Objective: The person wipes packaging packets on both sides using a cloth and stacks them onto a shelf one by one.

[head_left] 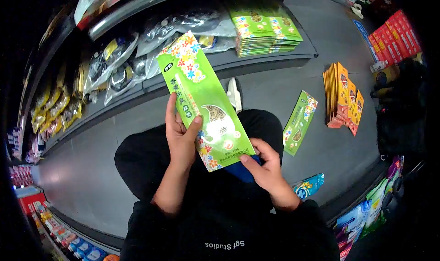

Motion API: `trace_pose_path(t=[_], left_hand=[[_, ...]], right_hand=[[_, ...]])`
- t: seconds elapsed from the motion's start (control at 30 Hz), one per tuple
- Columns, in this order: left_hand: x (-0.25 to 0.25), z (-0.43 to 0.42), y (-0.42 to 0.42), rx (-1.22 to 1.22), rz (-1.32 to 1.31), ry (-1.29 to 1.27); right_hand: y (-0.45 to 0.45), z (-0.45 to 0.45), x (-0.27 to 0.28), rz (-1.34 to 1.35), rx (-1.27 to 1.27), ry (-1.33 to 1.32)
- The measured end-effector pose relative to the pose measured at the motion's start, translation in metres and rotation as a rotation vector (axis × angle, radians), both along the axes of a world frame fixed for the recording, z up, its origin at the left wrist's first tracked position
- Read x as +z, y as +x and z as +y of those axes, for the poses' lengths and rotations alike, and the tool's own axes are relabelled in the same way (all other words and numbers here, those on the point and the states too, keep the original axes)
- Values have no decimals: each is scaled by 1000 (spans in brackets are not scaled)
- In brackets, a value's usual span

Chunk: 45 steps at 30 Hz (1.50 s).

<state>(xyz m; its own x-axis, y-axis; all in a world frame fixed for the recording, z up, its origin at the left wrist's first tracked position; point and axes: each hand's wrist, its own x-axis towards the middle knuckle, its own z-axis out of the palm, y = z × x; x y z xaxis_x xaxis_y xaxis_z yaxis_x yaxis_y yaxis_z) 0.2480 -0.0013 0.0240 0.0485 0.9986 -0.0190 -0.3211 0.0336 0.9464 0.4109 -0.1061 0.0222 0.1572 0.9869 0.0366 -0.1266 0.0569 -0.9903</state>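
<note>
From where I stand, the dark grey floor [96, 155] of this shop aisle runs between stocked racks, and a low shelf [284, 61] stretches in front of the person seated or crouching here in black. Bagged goods [121, 77] in clear plastic line the shelf, and a stack of green packets [256, 44] sits at its right-hand end, by the front corner. Down on the floor, a loose green packet [300, 122] lies beside the right knee, with a fanned pile of orange packets [343, 96] further right and a blue packet [310, 186] near the right forearm. The flowered green packet [215, 100] is up in both hands, slanting above the lap: the left hand [181, 139] grips its left edge, the right hand [266, 167] pinches its bottom right corner, thumb on top.
</note>
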Motion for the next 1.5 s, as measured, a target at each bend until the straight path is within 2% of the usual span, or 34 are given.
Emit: trace_pose_path(t=[0.07,0.23,0.3,0.4,0.47,0.53,0.67,0.8,0.87,0.9,1.0,1.23,1.5], left_hand=[[5,5,18,-15,17,28],[12,21,60,-229,51,103],[10,25,78,-320,-71,72],[1,32,94,-426,16,-62],[-6,35,103,-402,-75,-53],[-2,43,104,-522,269,-150],[10,88,122,-344,392,-83],[17,153,123,-293,456,51],[28,174,127,-273,544,132],[30,182,128,-246,562,151],[27,201,132,-201,660,182],[7,218,130,-224,755,182],[-2,215,128,-191,824,237]], right_hand=[[17,-5,-9,-29,46,-3],[48,-2,-23,215,-168,-72],[64,3,-23,334,-242,-102],[87,23,-28,392,-314,-97],[100,44,-27,390,-342,-80],[112,68,-20,406,-349,-100],[129,130,-8,132,-259,-9],[149,196,18,-468,-275,102],[160,222,31,-741,-251,10],[160,234,29,-783,-325,74],[165,258,28,-889,-275,76],[161,272,24,-1160,-268,-36],[156,264,26,-1236,-243,-108]])
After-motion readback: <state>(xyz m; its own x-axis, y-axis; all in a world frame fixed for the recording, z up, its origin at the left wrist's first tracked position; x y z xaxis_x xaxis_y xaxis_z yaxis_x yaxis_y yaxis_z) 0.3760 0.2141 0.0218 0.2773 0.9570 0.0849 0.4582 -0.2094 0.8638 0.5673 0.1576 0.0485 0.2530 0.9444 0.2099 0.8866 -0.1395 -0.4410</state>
